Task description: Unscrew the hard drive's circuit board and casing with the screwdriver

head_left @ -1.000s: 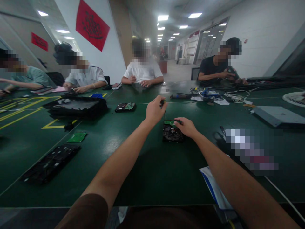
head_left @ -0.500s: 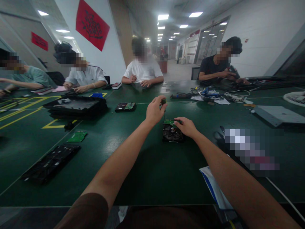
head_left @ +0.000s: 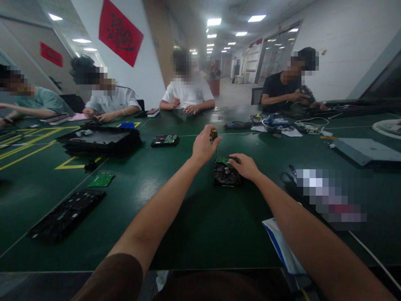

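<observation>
A black hard drive with a green circuit board at its far end lies on the green table in front of me. My left hand is closed round the handle of a small screwdriver, held upright with its shaft pointing down at the drive's far left corner. My right hand rests on the drive's right far edge, fingers pressed on it and holding it still.
A black tray and a second drive lie further left. A loose green board and a black panel sit near left. Cables and a bowl are far right. Several seated people work around the table.
My left hand has shifted slightly on the screwdriver handle, which now shows a little higher. The drive and my right hand have stayed put.
</observation>
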{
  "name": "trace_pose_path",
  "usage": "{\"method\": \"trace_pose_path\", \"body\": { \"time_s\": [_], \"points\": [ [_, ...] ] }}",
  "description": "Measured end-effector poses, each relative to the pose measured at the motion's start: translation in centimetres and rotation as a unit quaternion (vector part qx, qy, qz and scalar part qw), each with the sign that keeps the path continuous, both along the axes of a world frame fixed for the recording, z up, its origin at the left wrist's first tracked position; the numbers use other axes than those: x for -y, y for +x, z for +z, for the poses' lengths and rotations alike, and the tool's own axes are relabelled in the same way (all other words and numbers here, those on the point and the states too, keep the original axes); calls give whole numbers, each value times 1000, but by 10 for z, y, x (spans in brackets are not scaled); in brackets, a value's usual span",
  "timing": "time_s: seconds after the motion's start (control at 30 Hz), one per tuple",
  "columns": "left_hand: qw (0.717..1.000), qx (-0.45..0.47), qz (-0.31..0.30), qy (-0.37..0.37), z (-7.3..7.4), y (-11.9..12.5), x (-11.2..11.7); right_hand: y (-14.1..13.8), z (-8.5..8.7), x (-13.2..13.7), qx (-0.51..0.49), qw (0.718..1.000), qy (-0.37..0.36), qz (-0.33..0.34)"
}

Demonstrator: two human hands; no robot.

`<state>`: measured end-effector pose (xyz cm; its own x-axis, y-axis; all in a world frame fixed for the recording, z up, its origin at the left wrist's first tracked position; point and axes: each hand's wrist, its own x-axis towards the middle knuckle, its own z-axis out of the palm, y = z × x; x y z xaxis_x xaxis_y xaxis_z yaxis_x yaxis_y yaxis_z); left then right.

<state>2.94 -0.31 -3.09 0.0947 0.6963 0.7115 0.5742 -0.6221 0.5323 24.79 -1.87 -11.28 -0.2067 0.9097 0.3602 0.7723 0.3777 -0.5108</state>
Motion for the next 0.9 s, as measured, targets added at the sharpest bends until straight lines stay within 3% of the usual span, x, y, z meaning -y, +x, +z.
{"method": "trace_pose_path", "body": {
  "time_s": [0.17,0.4,0.9],
  "points": [
    [999,-29,21,28,5,-3,2,0,1,1,6,1000,2,-1],
    [999,-48,6,-19,11,-5,4,-2,0,1,-1,1000,2,-14],
    [999,-27,-6,-43,13,-2,5,0,0,-1,8,1000,0,-2]
  ]
}}
